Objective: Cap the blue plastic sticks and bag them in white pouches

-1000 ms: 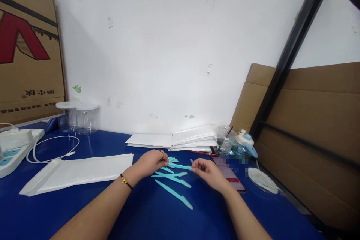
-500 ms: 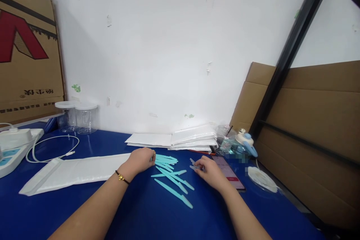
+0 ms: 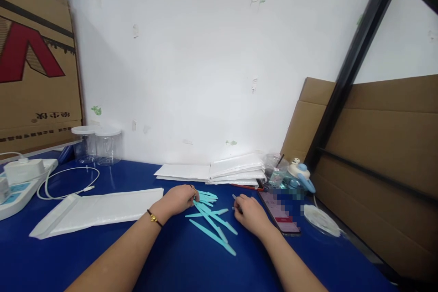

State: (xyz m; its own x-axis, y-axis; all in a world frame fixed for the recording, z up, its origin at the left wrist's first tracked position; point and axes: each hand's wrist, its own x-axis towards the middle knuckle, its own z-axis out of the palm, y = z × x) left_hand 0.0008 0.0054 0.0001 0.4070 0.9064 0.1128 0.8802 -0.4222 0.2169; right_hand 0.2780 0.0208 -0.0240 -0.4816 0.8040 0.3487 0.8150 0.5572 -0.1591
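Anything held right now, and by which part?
Can't tell: left hand meets teal sticks at their left ends; right hand partly covers greyish pieces, grip hidden.

Turquoise slim tools (image 3: pixel 212 237); white envelope (image 3: pixel 109 212); blue tabletop (image 3: pixel 191 269); brown carton (image 3: pixel 34 96), red-and-black print (image 3: pixel 15 54); phone screen (image 3: pixel 289 226), partly blurred, seemingly pink.

The left forearm (image 3: pixel 119 242) slants up and rightward, the right forearm (image 3: pixel 289 255) up and leftward; the left hand (image 3: pixel 181 199) has its back upward, fingers curled near the thumb; the right hand (image 3: pixel 252 214) sits low, fingers bent. The hands are apart.
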